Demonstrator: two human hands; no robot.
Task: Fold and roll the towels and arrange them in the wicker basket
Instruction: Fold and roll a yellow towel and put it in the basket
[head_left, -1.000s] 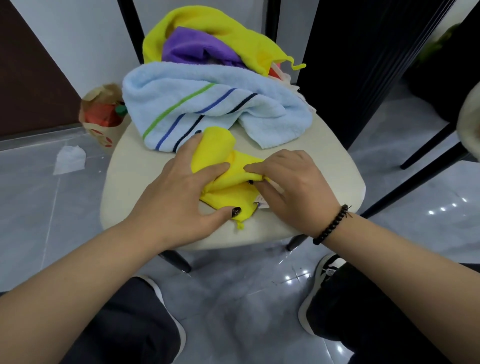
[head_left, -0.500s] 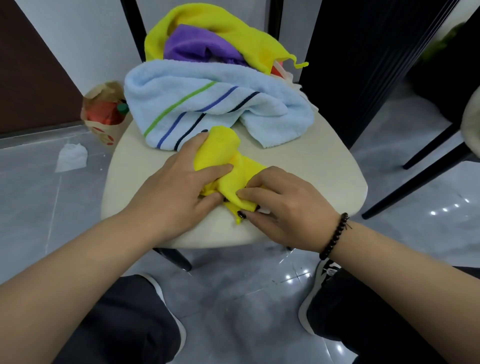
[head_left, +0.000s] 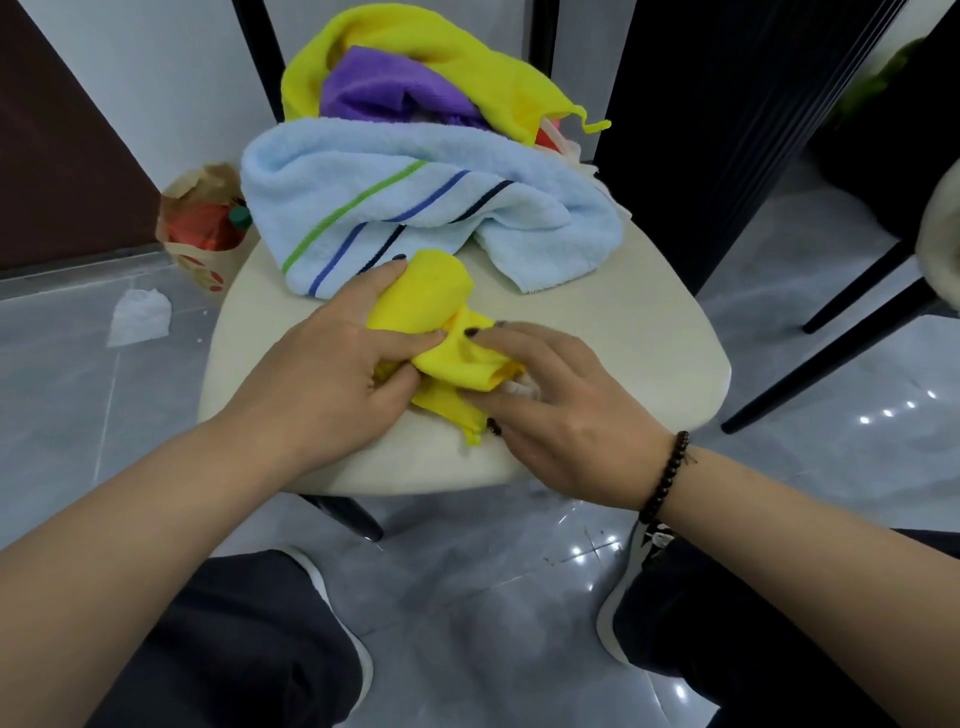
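Note:
A small yellow cloth (head_left: 439, 306), partly rolled, lies on the cream chair seat (head_left: 623, 332). My left hand (head_left: 332, 374) grips its left part, thumb over the fold. My right hand (head_left: 561, 410) holds the rolled right end, fingers curled around it. Behind them lies a heap of towels: a light blue striped towel (head_left: 415, 208), a purple towel (head_left: 384, 93) and a large yellow towel (head_left: 467, 57) on top. No wicker basket shows in view.
A paper bag (head_left: 202, 228) with a red item and a crumpled white tissue (head_left: 139, 317) sit on the grey tiled floor at left. Black chair legs (head_left: 831, 353) cross at right. My knees and shoes are below the seat.
My right hand has turned the cloth's near end over into a roll and shifted right. My left hand stayed pressed on the cloth's left part.

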